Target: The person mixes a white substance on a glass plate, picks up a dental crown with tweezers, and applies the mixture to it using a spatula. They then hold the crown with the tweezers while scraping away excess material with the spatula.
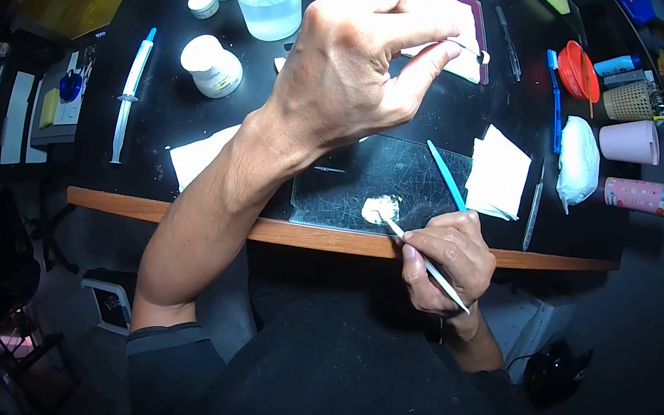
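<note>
My left hand (352,62) is raised over the desk, thumb and forefinger pinched on a thin pin. A small whitish piece (484,57) sits at the pin's far end. My right hand (451,263) is closed round a slim white mixing stick (444,284), held like a pen. The stick's upper tip is in a dab of white paste (381,207). That paste lies on a scratched glass slab (332,203) at the desk's front edge. A blue stick (445,172) rests on the slab just beyond my right hand.
At the left are a syringe (133,90), a white jar (212,68) and a bottle of clear liquid (271,4). Folded tissue (498,176), a metal tool (534,206), a toothbrush (555,111), a red bowl (577,70) and cups (630,142) stand to the right.
</note>
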A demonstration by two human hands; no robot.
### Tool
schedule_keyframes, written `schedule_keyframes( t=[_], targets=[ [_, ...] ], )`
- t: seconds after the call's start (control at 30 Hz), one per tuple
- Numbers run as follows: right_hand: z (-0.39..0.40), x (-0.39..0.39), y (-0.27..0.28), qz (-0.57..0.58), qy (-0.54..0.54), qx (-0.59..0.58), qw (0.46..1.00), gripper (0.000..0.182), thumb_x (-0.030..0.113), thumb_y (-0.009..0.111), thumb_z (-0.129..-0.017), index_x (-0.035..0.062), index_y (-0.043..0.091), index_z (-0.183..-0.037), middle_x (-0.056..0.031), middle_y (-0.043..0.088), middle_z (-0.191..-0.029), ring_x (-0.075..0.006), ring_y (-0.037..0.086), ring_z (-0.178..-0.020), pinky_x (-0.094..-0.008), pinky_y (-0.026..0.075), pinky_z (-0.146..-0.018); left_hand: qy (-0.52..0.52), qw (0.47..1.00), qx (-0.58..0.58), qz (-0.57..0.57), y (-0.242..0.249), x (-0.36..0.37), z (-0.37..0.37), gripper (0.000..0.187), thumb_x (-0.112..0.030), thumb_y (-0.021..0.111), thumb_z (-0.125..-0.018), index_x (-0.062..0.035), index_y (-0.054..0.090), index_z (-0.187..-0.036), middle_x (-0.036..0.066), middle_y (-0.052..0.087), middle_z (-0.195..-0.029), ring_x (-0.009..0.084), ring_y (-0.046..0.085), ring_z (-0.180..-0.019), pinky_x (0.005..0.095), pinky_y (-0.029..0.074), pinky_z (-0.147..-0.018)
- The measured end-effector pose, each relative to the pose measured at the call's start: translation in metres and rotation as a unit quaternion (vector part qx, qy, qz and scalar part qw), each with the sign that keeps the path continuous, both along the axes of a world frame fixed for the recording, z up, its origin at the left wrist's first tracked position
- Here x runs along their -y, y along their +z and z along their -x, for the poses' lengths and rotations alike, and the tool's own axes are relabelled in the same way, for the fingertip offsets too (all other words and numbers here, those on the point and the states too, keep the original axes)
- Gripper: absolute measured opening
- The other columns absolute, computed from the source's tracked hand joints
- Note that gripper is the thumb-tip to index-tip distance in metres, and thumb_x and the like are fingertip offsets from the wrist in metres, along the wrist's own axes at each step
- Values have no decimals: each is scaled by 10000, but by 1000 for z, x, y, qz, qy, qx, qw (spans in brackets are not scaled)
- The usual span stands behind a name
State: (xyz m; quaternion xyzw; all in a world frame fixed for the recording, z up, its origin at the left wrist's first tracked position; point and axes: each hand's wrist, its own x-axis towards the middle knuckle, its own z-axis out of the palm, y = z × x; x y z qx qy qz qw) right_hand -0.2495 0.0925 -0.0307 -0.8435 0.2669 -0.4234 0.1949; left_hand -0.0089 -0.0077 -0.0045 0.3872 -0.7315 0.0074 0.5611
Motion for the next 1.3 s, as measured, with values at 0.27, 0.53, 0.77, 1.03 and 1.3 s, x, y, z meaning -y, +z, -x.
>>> schedule_keyframes(
  t=[0.27,0.53,0.77,1.03,1.3],
  targets=[
    [-2,0,2,-8,2,3,1000,160,-9,727,-724,31,768,-874,-46,739,-739,-188,649,-658,-335,435,-680,-4,1000,1,-6,3,-2,0,211,-47,830,-872,-59,839,-1082,103,791,-959,142,709,-714,243,554,-601],
    [22,45,46,0,23,131,991,162,-24,708,-805,-20,754,-961,-103,745,-787,-210,653,-717,-330,516,-686,-28,996,-28,-83,19,-13,6,182,-34,819,-828,-23,826,-1009,122,779,-871,204,738,-719,301,554,-625],
    [21,113,88,174,52,140,973,200,-5,677,-795,-17,735,-986,-100,740,-761,-180,632,-639,-322,500,-651,-74,993,-52,-73,28,-15,5,202,-10,821,-820,7,827,-1021,112,744,-861,169,713,-719,273,540,-608],
    [22,104,69,171,32,89,981,206,-7,738,-830,24,751,-1033,-65,751,-830,-182,679,-716,-323,545,-665,-87,985,-58,-140,23,-16,7,180,-26,816,-853,-5,832,-1031,102,747,-839,163,716,-689,260,536,-576],
    [17,103,66,157,38,81,984,213,-4,797,-836,20,748,-1042,-65,754,-881,-190,669,-742,-291,534,-656,-81,985,-46,-143,22,-15,9,205,-6,827,-831,-2,829,-1036,102,738,-833,153,708,-676,258,542,-587]
  ],
)
